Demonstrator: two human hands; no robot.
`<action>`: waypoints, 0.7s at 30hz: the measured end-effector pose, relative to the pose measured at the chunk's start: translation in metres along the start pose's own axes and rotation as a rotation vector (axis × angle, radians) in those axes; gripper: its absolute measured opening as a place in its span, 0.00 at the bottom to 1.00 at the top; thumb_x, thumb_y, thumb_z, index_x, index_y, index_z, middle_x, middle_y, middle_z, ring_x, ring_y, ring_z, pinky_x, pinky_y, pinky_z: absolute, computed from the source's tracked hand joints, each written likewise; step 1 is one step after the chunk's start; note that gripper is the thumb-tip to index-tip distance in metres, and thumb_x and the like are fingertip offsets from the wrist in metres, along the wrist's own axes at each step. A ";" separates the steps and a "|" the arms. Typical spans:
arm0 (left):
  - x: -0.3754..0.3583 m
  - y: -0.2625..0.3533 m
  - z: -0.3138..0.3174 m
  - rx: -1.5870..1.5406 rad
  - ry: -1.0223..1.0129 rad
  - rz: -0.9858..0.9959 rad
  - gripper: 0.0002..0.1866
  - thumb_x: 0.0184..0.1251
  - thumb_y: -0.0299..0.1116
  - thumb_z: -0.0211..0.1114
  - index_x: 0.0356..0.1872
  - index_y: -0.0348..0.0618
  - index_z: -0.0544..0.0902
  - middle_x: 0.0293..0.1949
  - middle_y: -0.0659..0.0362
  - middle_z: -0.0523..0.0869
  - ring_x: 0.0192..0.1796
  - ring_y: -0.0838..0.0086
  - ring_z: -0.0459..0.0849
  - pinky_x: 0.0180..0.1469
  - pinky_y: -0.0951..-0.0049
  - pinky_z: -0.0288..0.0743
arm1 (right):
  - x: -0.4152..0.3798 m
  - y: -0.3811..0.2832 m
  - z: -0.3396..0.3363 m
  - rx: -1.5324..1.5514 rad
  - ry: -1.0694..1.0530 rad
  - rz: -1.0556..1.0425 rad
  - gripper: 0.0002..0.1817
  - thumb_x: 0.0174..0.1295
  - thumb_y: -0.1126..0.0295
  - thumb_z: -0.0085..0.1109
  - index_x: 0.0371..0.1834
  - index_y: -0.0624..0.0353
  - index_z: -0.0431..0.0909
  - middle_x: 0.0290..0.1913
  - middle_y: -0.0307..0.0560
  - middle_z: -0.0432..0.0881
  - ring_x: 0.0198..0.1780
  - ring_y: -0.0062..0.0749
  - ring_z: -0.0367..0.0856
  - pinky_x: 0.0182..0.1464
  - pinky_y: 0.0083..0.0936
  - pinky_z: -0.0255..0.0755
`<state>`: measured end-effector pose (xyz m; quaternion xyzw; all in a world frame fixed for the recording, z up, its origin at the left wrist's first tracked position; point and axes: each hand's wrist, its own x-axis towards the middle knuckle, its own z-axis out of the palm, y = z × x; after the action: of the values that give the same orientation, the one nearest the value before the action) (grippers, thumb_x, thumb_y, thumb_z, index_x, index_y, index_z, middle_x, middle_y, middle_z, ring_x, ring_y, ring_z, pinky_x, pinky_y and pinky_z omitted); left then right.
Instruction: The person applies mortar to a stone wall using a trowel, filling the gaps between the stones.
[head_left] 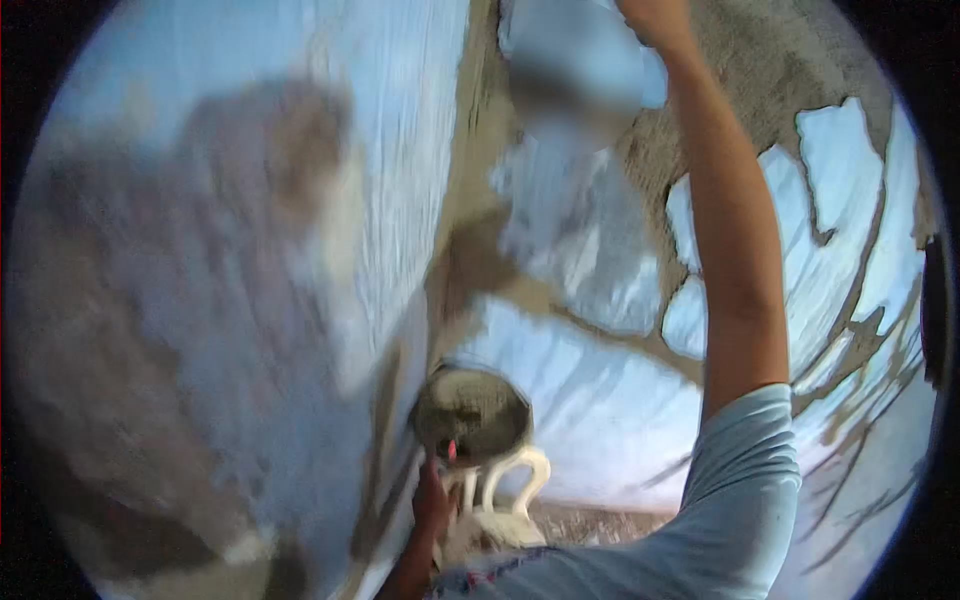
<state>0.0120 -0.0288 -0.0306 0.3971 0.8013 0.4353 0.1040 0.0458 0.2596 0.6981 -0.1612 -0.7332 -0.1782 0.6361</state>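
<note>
At the wall (800, 45), a right arm reaches up almost straight out of its pale sleeve (748, 480); the right hand (655, 18) is cut off by the view's top, so I cannot tell what it grips. Lower, the blurred left hand (432, 498) is at the near rim of a round pan (516, 434), its grip unclear. Beyond, a white chair (537, 480) with curved slats is partly hidden. Farther, streaky bluish plaster (735, 225) lies in ragged patches over gritty brown.
</note>
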 end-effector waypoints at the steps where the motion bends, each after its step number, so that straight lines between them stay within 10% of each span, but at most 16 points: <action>1: 0.002 -0.011 0.006 -0.033 0.041 0.092 0.55 0.66 0.34 0.76 0.87 0.50 0.46 0.74 0.41 0.70 0.72 0.44 0.74 0.69 0.53 0.74 | -0.033 -0.004 -0.014 0.068 -0.066 0.058 0.24 0.75 0.56 0.53 0.42 0.72 0.85 0.32 0.64 0.88 0.33 0.54 0.90 0.42 0.49 0.81; 3: 0.002 -0.021 0.010 -0.108 -0.084 -0.069 0.57 0.64 0.30 0.77 0.87 0.50 0.45 0.76 0.41 0.69 0.73 0.43 0.73 0.70 0.54 0.73 | -0.108 -0.004 -0.036 0.076 -0.264 0.073 0.26 0.76 0.49 0.56 0.42 0.66 0.88 0.34 0.63 0.90 0.36 0.51 0.92 0.45 0.44 0.81; 6: 0.002 -0.017 0.005 -0.013 -0.041 0.054 0.56 0.64 0.27 0.73 0.87 0.46 0.45 0.81 0.40 0.60 0.78 0.43 0.67 0.76 0.55 0.69 | -0.246 0.038 -0.048 0.274 -0.638 -0.256 0.22 0.72 0.64 0.66 0.63 0.66 0.79 0.44 0.54 0.91 0.42 0.30 0.90 0.44 0.29 0.80; 7: 0.003 -0.026 0.010 0.017 -0.039 0.074 0.56 0.63 0.28 0.74 0.87 0.45 0.45 0.82 0.40 0.58 0.80 0.43 0.64 0.77 0.54 0.66 | -0.288 0.023 -0.061 0.356 -0.960 0.164 0.17 0.67 0.69 0.66 0.57 0.61 0.80 0.41 0.62 0.87 0.38 0.46 0.87 0.46 0.38 0.79; 12: 0.005 -0.003 -0.004 -0.099 0.020 0.189 0.52 0.69 0.33 0.72 0.86 0.45 0.47 0.84 0.42 0.52 0.83 0.45 0.57 0.80 0.47 0.61 | -0.457 0.033 -0.048 0.458 -1.550 -0.042 0.16 0.70 0.64 0.66 0.56 0.61 0.83 0.49 0.63 0.88 0.49 0.61 0.87 0.53 0.50 0.80; 21: 0.023 0.010 0.001 -0.426 0.077 -0.149 0.53 0.66 0.36 0.79 0.85 0.41 0.52 0.68 0.45 0.76 0.65 0.60 0.81 0.62 0.60 0.79 | -0.538 0.006 0.012 -0.048 -1.702 -0.426 0.12 0.72 0.62 0.60 0.54 0.47 0.87 0.47 0.51 0.91 0.52 0.50 0.91 0.48 0.50 0.85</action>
<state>0.0029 -0.0088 -0.0191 0.2889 0.7219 0.6005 0.1864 0.1128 0.2656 0.1641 -0.1124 -0.9693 -0.1279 -0.1771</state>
